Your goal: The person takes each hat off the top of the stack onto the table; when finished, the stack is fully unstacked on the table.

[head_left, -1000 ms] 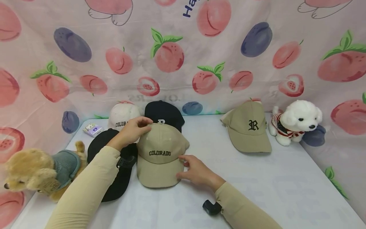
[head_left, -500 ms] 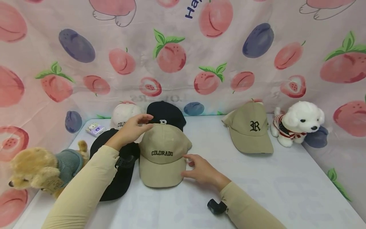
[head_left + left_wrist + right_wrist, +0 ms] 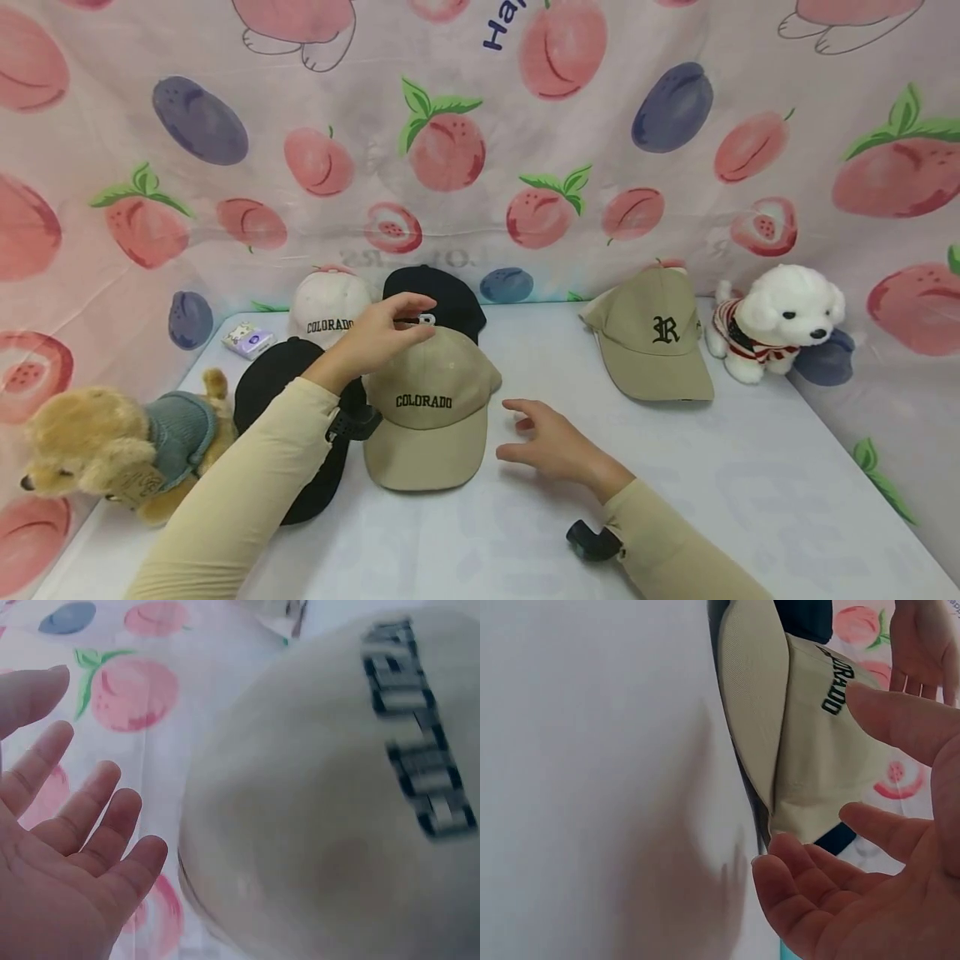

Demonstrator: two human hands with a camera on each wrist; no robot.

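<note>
A beige baseball cap (image 3: 425, 450) lettered COLORADO lies on the white table, brim toward me. Over its crown, in the head view, is my left hand (image 3: 378, 333), fingers loosely bent around nothing; the left wrist view shows that hand (image 3: 75, 840) apart from the beige cap (image 3: 300, 802). To the right of the cap's brim my right hand (image 3: 551, 442) hovers with fingers spread and holds nothing. A black cap (image 3: 273, 375) sits left of the beige one, partly hidden by my left forearm. Behind stand a white COLORADO cap (image 3: 330, 302) and a dark cap (image 3: 435, 292).
A second beige cap (image 3: 652, 342) with an R stands back right, beside a white toy dog (image 3: 780, 312). At the left are a brown toy dog (image 3: 97, 446) in a blue-green sweater and a small purple-white pack (image 3: 249, 339). A fruit-print cloth (image 3: 480, 100) hangs behind the table.
My right hand has drawn away from the beige cap's brim to the right. My left hand has shifted right across its crown and come off it. The cap stays in place.
</note>
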